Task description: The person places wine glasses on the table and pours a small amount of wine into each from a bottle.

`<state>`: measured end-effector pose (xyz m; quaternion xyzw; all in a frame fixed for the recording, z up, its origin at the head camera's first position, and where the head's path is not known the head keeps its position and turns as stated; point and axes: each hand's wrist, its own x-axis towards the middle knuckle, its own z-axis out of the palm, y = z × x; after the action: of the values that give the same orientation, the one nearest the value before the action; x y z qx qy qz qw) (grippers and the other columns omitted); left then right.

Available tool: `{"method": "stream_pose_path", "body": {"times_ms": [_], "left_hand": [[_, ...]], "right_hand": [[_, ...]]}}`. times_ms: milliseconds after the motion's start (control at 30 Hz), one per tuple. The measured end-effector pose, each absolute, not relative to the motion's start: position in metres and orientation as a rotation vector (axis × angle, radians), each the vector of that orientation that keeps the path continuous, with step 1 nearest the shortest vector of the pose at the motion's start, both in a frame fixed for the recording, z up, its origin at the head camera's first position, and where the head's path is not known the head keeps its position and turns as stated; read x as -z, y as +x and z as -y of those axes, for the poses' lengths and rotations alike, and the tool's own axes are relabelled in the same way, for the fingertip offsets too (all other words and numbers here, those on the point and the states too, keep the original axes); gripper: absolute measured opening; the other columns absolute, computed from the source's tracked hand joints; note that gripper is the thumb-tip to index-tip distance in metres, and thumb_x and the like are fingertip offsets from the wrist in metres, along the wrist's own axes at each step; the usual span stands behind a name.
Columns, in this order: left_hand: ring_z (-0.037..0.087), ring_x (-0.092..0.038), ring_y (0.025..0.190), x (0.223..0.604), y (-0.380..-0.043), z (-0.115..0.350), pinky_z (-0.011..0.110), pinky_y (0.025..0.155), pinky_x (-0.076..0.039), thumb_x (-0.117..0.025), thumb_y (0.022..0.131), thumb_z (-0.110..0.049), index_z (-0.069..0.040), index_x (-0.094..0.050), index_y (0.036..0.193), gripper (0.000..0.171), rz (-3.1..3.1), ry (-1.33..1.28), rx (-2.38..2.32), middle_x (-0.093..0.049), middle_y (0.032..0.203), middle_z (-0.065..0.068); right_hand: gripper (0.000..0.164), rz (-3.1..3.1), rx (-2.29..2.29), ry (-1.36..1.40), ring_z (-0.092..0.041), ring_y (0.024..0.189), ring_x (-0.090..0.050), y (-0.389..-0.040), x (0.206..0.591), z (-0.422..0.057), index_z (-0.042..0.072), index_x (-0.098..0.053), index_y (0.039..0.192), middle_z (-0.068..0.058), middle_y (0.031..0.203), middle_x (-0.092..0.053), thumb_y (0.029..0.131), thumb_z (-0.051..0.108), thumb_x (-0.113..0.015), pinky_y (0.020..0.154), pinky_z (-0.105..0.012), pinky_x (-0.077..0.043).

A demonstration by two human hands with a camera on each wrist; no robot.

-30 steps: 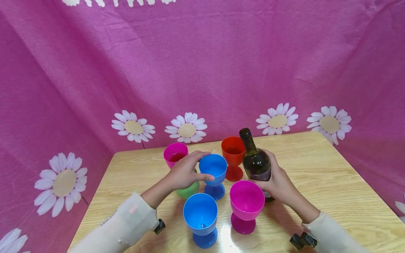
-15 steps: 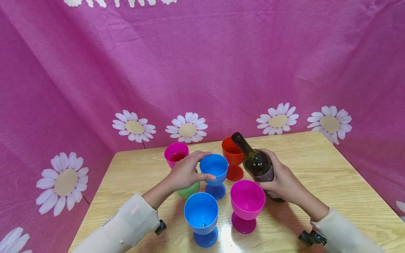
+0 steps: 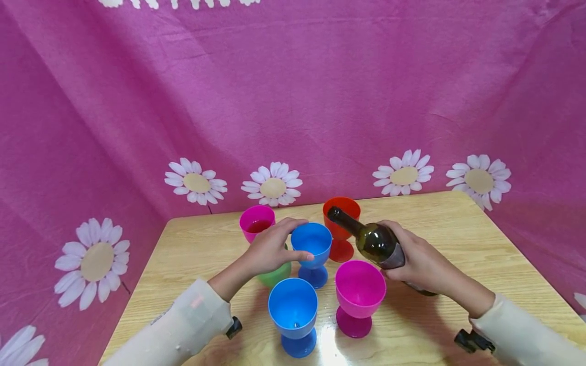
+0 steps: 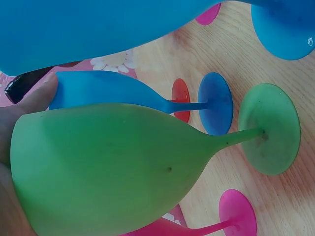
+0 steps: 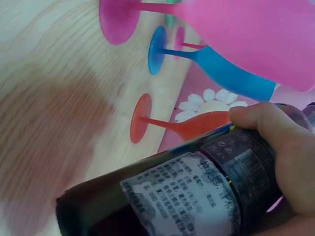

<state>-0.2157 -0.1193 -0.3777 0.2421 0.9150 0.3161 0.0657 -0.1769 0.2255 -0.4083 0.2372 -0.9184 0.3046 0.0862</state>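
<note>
My left hand point(image 3: 270, 249) grips the bowl of the rear blue goblet point(image 3: 320, 244), thumb at the front and fingers behind; the goblet stands upright on the table. My right hand point(image 3: 423, 262) holds a dark glass wine bottle point(image 3: 377, 243) around its body. The bottle leans left, its mouth above the blue goblet's right rim and overlapping the red goblet point(image 3: 337, 231) behind. In the right wrist view a white printed label point(image 5: 189, 196) shows on the bottle. A green goblet point(image 4: 108, 162) stands close under my left wrist, largely hidden in the head view.
In front stand another blue goblet point(image 3: 293, 307) and a pink goblet point(image 3: 360, 290). At the back left, a second pink goblet point(image 3: 257, 222) contains red liquid. The wooden table point(image 3: 462, 239) backs onto a pink flowered cloth point(image 3: 320, 101).
My right hand has tipped the bottle from nearly upright to a steep leftward lean, its mouth coming down and left while hand and base shift right. My left hand stays on the blue goblet.
</note>
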Motion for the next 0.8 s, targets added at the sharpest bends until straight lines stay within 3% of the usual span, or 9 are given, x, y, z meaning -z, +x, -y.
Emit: {"method": "stream_pose_path", "body": {"times_ms": [200, 433, 800], "left_hand": [[0.031, -0.054, 0.134, 0.377, -0.216, 0.119, 0.047, 0.087, -0.060, -0.083, 0.084, -0.047, -0.023, -0.047, 0.155, 0.083, -2.762, 0.734, -0.954, -0.052, 0.153, 0.004], [0.031, -0.054, 0.134, 0.377, -0.215, 0.119, 0.048, 0.090, -0.059, -0.083, 0.085, -0.048, -0.020, -0.046, 0.155, 0.084, -2.772, 0.752, -0.942, -0.052, 0.153, 0.005], [0.030, -0.055, 0.133, 0.377, -0.216, 0.118, 0.045, 0.087, -0.060, -0.083, 0.084, -0.047, -0.024, -0.047, 0.155, 0.083, -2.776, 0.739, -0.926, -0.052, 0.152, 0.004]], "right_hand": [[0.096, 2.807, -0.841, 0.756, -0.027, 0.100, -0.064, -0.173, 0.400, -0.232, 0.016, -0.042, 0.146, -0.014, 0.119, -0.065, 0.066, 0.011, -0.094, 0.080, -0.046, -0.055], [0.094, 2.905, -0.730, 0.783, -0.021, 0.091, -0.061, -0.173, 0.388, -0.235, 0.023, -0.044, 0.146, -0.010, 0.106, -0.062, 0.067, 0.017, -0.094, 0.069, -0.039, -0.053], [0.095, 3.027, -0.625, 0.756, -0.020, 0.087, -0.058, -0.173, 0.372, -0.234, 0.029, -0.044, 0.146, -0.008, 0.102, -0.060, 0.068, 0.020, -0.096, 0.063, -0.034, -0.050]]}}
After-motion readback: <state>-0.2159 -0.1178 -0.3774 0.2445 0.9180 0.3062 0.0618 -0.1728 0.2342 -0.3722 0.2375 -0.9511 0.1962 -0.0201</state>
